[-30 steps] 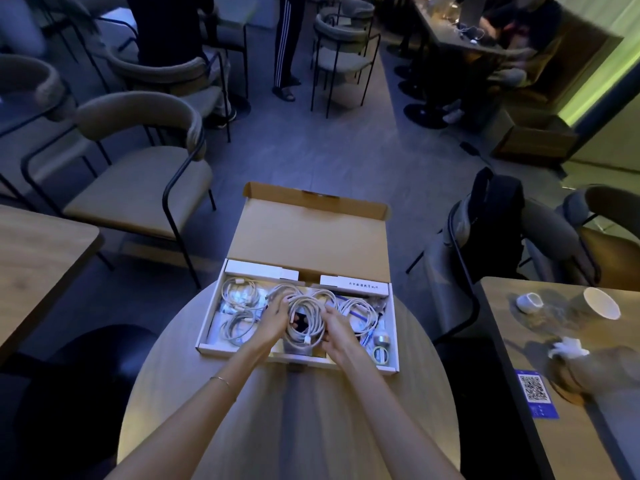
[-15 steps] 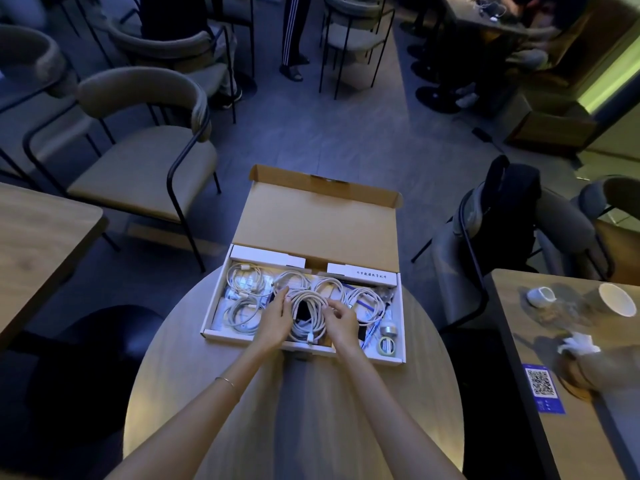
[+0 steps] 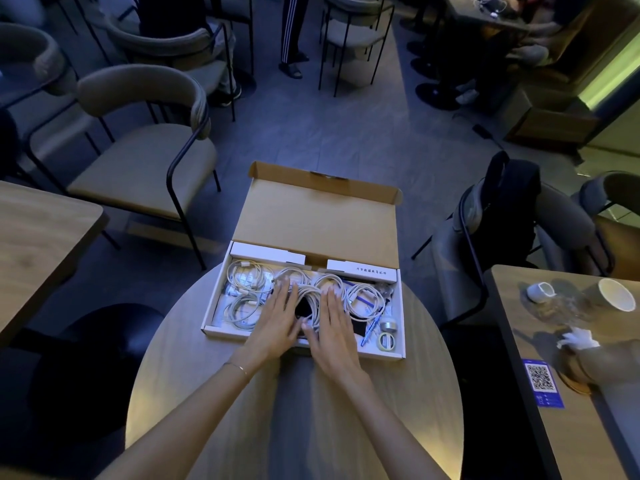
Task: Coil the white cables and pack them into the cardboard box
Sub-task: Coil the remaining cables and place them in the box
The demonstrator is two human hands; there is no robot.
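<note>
- Cardboard box (image 3: 221, 308) sits open on the round wooden table (image 3: 207, 393), its lid (image 3: 318, 223) folded back past my fingertips.
- My left hand (image 3: 277, 323) lies flat, fingers straight, pressing on the middle coil of white cable (image 3: 309, 293); it grips nothing.
- My right hand (image 3: 334, 325) lies the same way just beside it, fingers straight, on the same coil.
- Outward of my left hand, two more coiled cables (image 3: 247, 277) lie in the box.
- Outward of my right hand lie another coil (image 3: 363, 297), a blue pen (image 3: 370, 332) and two small rolls of tape (image 3: 387, 336).
- Beyond my fingertips, two white cartons (image 3: 360, 270) stand along the box's far wall.
</note>
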